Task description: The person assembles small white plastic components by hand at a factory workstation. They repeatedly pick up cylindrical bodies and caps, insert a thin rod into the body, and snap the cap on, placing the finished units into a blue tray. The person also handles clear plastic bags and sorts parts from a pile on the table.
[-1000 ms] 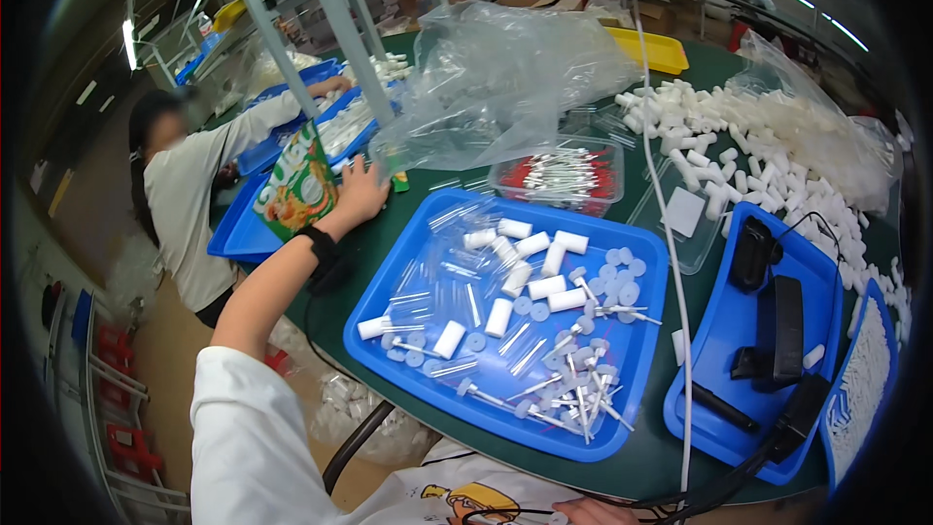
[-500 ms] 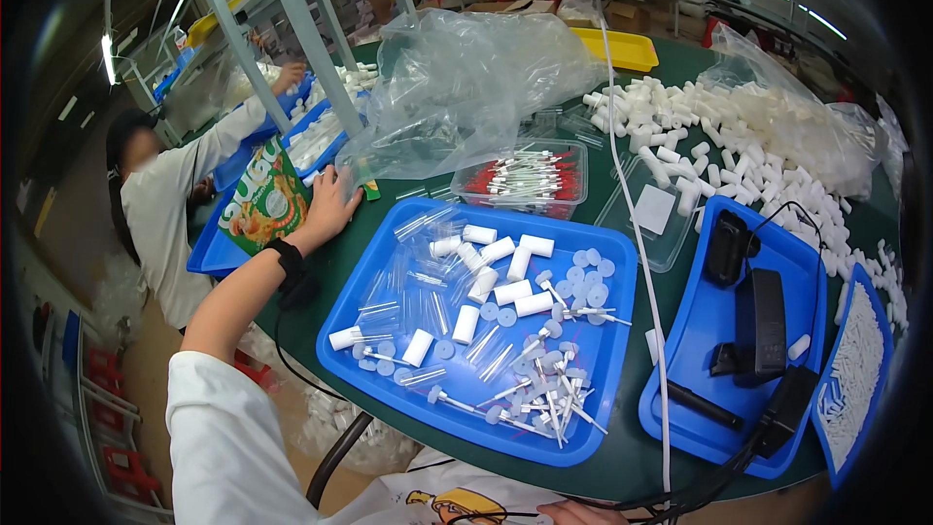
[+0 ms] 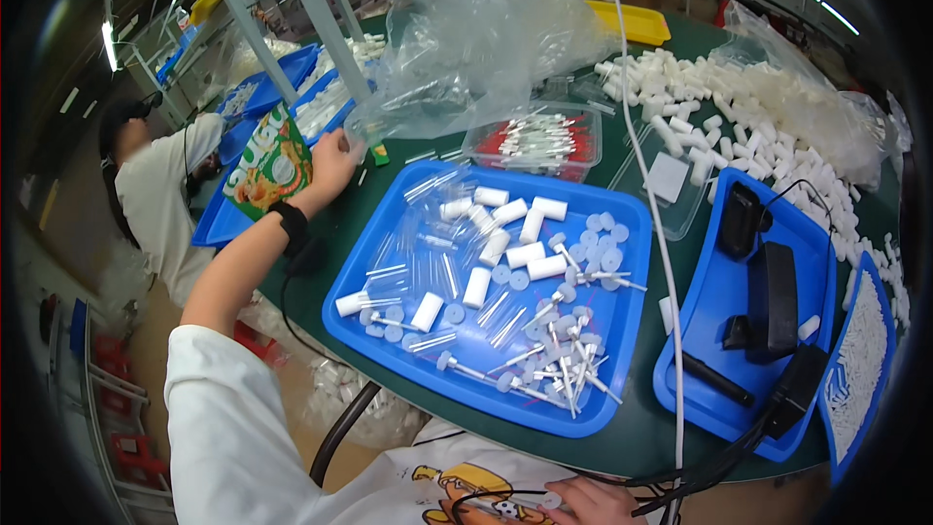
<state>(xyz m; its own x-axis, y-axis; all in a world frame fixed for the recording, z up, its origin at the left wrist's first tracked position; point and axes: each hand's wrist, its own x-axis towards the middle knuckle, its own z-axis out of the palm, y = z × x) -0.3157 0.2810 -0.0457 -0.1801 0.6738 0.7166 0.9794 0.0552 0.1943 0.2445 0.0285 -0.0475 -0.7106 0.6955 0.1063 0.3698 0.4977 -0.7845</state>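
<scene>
My left hand reaches over the green table with its fingers curled together, beside a snack bag and the edge of a clear plastic bag. Whatever its fingertips hold is too small to make out. Low in the picture, close to my shirt, my right hand pinches a small translucent disc. Between the hands lies a blue tray with white cylinders, clear tubes, loose discs and white rods fitted with discs.
A clear box of red and white sticks stands behind the tray. At right, another blue tray holds black devices and cables. White cylinders are heaped at the far right. A white cord hangs across. A co-worker sits at left.
My left hand has drawn its spread fingers together and shifted slightly up and right. My right hand has come further into view with a disc at its fingertips. The co-worker's arm has pulled back.
</scene>
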